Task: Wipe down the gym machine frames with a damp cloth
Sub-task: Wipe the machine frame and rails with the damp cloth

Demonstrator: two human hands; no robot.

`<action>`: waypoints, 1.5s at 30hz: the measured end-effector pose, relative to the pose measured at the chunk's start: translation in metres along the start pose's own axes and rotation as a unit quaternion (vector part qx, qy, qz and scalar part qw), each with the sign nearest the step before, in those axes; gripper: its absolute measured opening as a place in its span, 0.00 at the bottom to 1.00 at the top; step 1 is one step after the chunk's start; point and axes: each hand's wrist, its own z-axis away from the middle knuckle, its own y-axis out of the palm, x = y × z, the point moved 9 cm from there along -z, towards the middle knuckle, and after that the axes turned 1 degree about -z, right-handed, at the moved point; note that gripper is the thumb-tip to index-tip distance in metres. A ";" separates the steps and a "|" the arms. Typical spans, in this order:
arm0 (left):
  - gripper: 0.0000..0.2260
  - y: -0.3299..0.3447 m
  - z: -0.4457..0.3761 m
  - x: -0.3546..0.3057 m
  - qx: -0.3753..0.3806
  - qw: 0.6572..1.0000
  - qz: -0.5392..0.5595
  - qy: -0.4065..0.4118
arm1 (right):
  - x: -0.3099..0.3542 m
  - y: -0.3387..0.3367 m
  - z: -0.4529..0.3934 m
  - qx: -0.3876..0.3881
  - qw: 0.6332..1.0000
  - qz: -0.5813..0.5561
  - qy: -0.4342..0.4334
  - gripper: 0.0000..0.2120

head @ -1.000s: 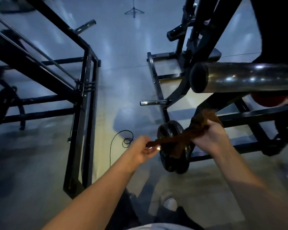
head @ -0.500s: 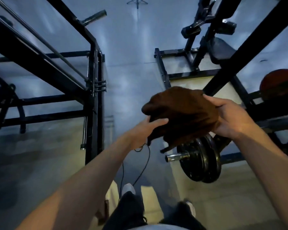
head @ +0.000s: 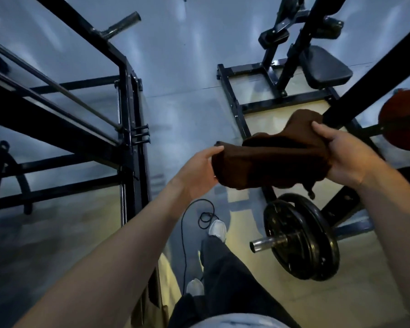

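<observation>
Pale grey gym floor (head: 180, 74), glossy, with yellowish patches toward the near edge — dim lighting throughout.

Item: brown cloth (head: 270, 159), bunched and folded, held in the air between both hands above the floor, clear of every frame. One corner rises in a peak by the right thumb; a ragged edge hangs below.

Item: left hand (head: 197, 174), at the cloth's left end, thumb on top and fingers curled beneath, clamped on the fabric.

Item: right hand (head: 346, 157), at the cloth's right end, thumb pressed over the top and fingers wrapped under, gripping it.

Item: black machine frame (head: 128, 129), left side of the floor, square tube uprights and cross rails, with a short grey peg (head: 121, 26) at its upper bar.

Item: second black frame (head: 237, 107), right side, carrying a padded seat (head: 327, 69); a diagonal black bar (head: 374, 74) crosses just behind the right hand.

Item: black weight plates (head: 301, 237), stacked upright on a chrome sleeve (head: 268, 242), directly below the cloth.

Item: thin black cable (head: 187, 233), looped on the floor beside a white shoe (head: 217, 229).

Item: red rounded pad (head: 402, 119), right edge, partly cut off.
</observation>
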 end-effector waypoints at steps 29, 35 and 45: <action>0.02 -0.040 -0.301 -0.290 -0.179 0.935 -0.296 0.074 | 0.156 0.002 -0.257 -0.269 0.915 0.281 -0.108 0.13; 0.06 -0.068 -0.362 -0.336 -0.107 0.939 -0.325 0.024 | 0.170 0.052 -0.319 -0.175 0.983 0.008 -0.051 0.17; 0.04 -0.089 -0.447 -0.391 0.006 0.809 -0.581 0.084 | 0.222 0.063 -0.369 -0.301 0.911 0.261 -0.103 0.20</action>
